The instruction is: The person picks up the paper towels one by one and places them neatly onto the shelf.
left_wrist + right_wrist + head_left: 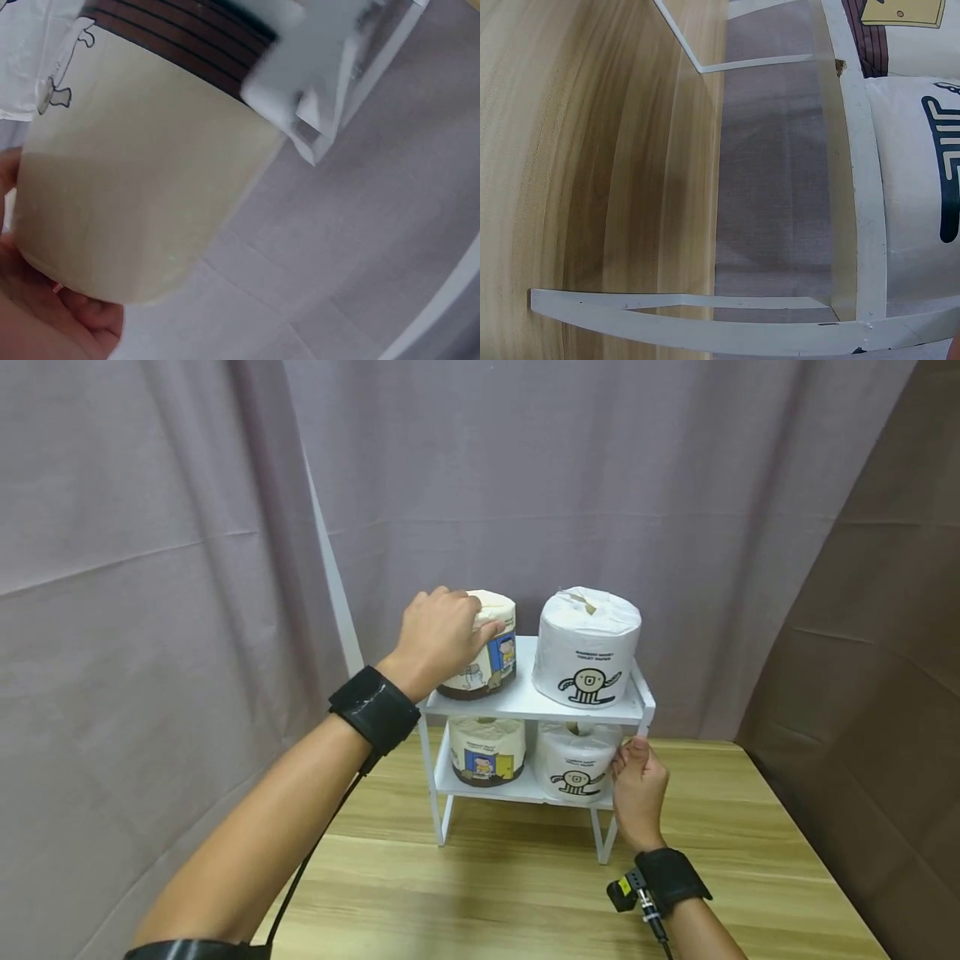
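My left hand (442,631) grips the top of a cream wrapped toilet paper roll (495,664) at the left end of a white two-tier shelf rack (517,702). In the left wrist view, fingers (90,315) curl at that roll's top end, and its brown-banded base is by the rack. My right hand (640,789) holds the rack's right side upright, thumb up, beside the lower tier. A white toilet paper roll (588,652) stands at the upper right. Below are another cream roll (487,753) and another white roll (577,764).
The rack stands on a wood-grain table (525,893). Grey curtain (600,468) hangs close behind and to the left, with a brown cloth (877,677) on the right. A cable (318,843) runs along the left forearm.
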Tool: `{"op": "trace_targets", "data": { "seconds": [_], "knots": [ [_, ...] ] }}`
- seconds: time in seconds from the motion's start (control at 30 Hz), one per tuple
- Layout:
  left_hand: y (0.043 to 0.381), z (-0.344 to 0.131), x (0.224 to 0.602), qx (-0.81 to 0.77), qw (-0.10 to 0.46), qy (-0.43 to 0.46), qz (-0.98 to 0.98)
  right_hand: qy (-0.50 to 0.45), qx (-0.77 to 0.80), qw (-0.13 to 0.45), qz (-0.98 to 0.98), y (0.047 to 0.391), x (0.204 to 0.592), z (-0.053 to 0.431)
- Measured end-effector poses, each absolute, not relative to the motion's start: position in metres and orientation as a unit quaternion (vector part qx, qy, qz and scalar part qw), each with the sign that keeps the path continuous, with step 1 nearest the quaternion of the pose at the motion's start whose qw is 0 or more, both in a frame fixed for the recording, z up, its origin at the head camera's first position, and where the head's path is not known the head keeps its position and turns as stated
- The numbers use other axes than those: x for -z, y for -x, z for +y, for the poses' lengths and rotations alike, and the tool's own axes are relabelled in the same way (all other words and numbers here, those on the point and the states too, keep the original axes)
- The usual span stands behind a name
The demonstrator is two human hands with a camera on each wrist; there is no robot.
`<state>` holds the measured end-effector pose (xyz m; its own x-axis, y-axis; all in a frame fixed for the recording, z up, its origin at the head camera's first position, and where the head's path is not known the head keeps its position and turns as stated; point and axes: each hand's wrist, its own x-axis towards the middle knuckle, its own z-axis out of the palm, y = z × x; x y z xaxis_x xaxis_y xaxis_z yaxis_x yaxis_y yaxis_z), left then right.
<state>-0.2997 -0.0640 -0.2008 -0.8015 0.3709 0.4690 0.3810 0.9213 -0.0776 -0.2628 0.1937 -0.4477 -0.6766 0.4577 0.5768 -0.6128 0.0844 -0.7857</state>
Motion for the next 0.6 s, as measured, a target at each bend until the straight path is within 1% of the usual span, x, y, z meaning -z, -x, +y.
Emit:
{"op": "trace_targets", "data": {
  "seconds": [0.27,0.5,0.6],
  "knots": [
    [0.304,-0.075,0.204,0.064,0.245,0.269,-0.929,-0.067,-0.670,0.402,-0.620,0.266,0.451,0.201],
    [0.310,-0.083,0.208,0.057,0.243,0.313,-0.916,-0.073,-0.682,0.398,-0.609,0.265,0.450,0.204],
    [0.314,-0.087,0.208,0.064,0.234,0.331,-0.912,-0.073,-0.682,0.399,-0.609,0.264,0.450,0.205]
  ]
}}
